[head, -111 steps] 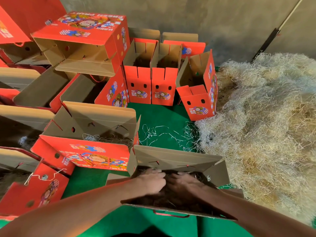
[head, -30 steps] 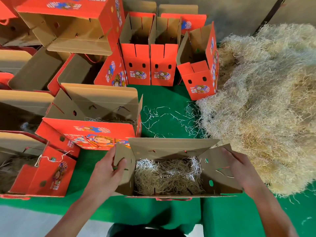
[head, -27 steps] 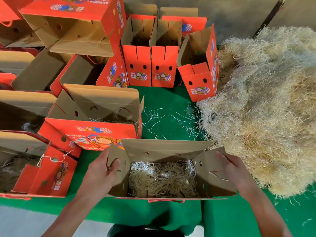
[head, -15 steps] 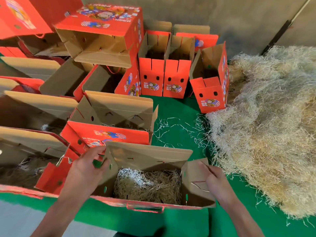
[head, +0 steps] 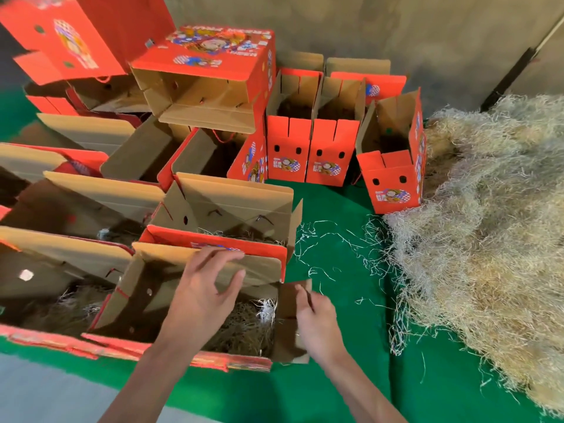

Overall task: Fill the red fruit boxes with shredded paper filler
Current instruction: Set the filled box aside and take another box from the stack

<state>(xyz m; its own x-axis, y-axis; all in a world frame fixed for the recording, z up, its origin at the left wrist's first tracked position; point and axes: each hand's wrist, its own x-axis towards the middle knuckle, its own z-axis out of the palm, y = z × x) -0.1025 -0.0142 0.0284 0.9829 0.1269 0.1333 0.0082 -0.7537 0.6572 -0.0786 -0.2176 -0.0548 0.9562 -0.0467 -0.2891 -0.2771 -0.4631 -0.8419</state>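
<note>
The nearest red fruit box (head: pixel 146 303) stands open at the table's front edge with shredded paper filler (head: pixel 244 328) in its bottom. My left hand (head: pixel 204 291) reaches over the box and grips its long back flap (head: pixel 262 267), fingers on the top edge and thumb on the inner face. My right hand (head: pixel 316 326) pinches the box's short right side flap (head: pixel 290 300). A big loose pile of shredded paper (head: pixel 476 239) lies to the right.
Several more open red boxes crowd the left and back of the green-covered table (head: pixel 335 209), some holding filler, such as the one just behind (head: pixel 232 215). Three narrow boxes (head: pixel 308 154) stand upright at the back. Loose strands lie on the cloth (head: pixel 332 254).
The box has shifted left, up against the neighbouring boxes. My left hand left the left side flap and took the back flap. My right hand stays on the right flap.
</note>
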